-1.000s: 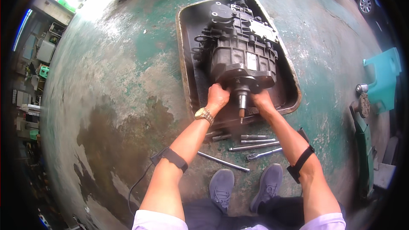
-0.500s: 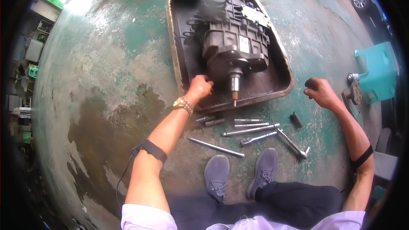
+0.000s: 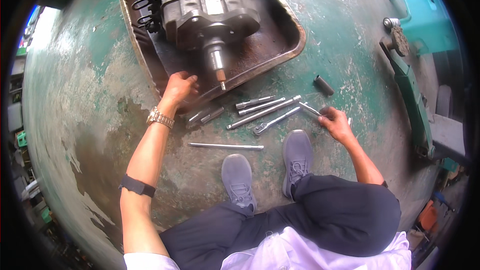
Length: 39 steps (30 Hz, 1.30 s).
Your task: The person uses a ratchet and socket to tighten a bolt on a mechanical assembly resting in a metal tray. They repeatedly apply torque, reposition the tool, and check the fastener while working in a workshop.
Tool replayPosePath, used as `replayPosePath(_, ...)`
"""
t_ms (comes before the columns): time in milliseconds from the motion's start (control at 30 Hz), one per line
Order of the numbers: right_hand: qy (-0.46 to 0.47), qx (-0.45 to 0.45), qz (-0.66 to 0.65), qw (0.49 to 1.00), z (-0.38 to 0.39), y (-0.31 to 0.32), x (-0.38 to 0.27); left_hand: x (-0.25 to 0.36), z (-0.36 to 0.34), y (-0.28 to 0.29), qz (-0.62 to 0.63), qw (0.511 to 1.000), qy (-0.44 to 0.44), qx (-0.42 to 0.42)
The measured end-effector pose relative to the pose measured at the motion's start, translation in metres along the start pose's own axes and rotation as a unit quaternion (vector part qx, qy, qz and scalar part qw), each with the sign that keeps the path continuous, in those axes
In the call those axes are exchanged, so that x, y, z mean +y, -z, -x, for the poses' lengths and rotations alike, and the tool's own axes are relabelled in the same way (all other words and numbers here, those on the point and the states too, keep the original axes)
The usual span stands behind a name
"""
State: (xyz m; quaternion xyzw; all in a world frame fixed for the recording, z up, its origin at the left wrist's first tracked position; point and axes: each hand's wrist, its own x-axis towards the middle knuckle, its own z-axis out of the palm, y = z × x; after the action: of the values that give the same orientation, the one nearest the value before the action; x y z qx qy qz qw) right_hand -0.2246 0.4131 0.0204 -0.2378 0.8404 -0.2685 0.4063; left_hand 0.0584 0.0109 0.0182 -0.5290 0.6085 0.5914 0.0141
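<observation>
My right hand (image 3: 338, 125) is closed round a silver socket-wrench handle (image 3: 311, 108) low over the floor, the fingers hiding part of it. My left hand (image 3: 181, 90) is over the near left corner of a rusty metal tray (image 3: 292, 45), fingers curled; whether they hold anything is hidden. In the tray sits a grey metal gearbox (image 3: 210, 7), its splined shaft (image 3: 216, 60) pointing toward me. Between my hands lie a ratchet (image 3: 275, 122), a long extension bar (image 3: 265, 112) and shorter bars (image 3: 255, 102).
Another long bar (image 3: 225, 145) lies before my shoes (image 3: 240, 180). A dark deep socket (image 3: 324, 85) is beyond my right hand. At the right stand a teal plastic stool (image 3: 425, 17) and a green floor jack (image 3: 412, 95). The painted floor (image 3: 90, 100) is worn and stained.
My right hand has come down and inward and has taken hold of the wrench handle. The view has shifted, with the tray now farther up and left. My left hand stays by the tray's corner.
</observation>
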Motion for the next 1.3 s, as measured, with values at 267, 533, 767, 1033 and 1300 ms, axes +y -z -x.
replayPosePath(267, 0.012, 0.099, 0.023, 0.995, -0.008, 0.001, 0.008, 0.003, 0.0, -0.014, -0.016, 1.0, -0.005, -0.006)
replayPosePath(533, -0.004, 0.129, -0.052, 0.99, -0.015, -0.001, 0.027, 0.0, -0.008, -0.014, -0.01, 1.0, -0.007, -0.011)
replayPosePath(767, -0.123, 0.013, -0.265, 0.956, 0.015, -0.041, 0.027, 0.013, -0.005, -0.024, 0.0, 1.0, 0.018, 0.0)
replayPosePath(1033, -0.307, 0.034, -0.505, 0.806, 0.017, -0.042, 0.064, 0.025, 0.0, -0.03, -0.013, 1.0, -0.004, 0.016)
replayPosePath(1300, -0.333, 0.021, -0.557, 0.76, -0.002, -0.036, 0.073, 0.02, -0.007, -0.03, -0.01, 1.0, -0.008, -0.013)
